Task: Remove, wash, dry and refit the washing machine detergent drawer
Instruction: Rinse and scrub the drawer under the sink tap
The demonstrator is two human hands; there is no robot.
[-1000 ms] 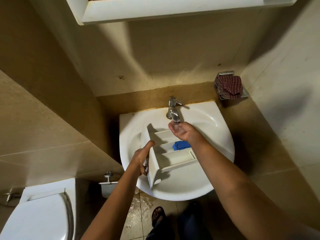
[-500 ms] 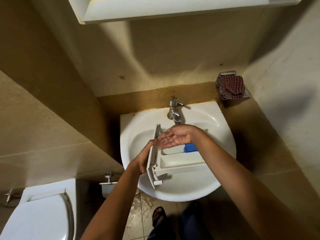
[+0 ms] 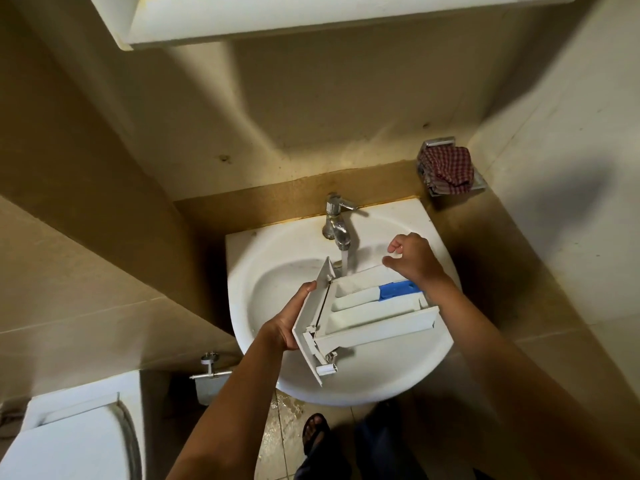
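Observation:
The white detergent drawer (image 3: 374, 317) with a blue insert (image 3: 398, 291) lies over the white sink (image 3: 381, 382). My left hand (image 3: 291, 320) grips its front panel on the left side. Water runs from the chrome tap (image 3: 337, 225) into the drawer's far-left compartment. My right hand (image 3: 414, 259) hovers over the drawer's far right end, fingers loosely curled and apart, holding nothing.
A red checked cloth (image 3: 448, 166) sits in a metal holder on the wall at the right. A toilet (image 3: 69, 441) stands at the lower left, with a wall valve (image 3: 209, 367) beside it. A white cabinet (image 3: 311, 19) hangs overhead. The floor below is wet.
My right hand has left the water stream and moved right, past the drawer's far end. The drawer has tilted and shifted so the stream falls into its left compartment.

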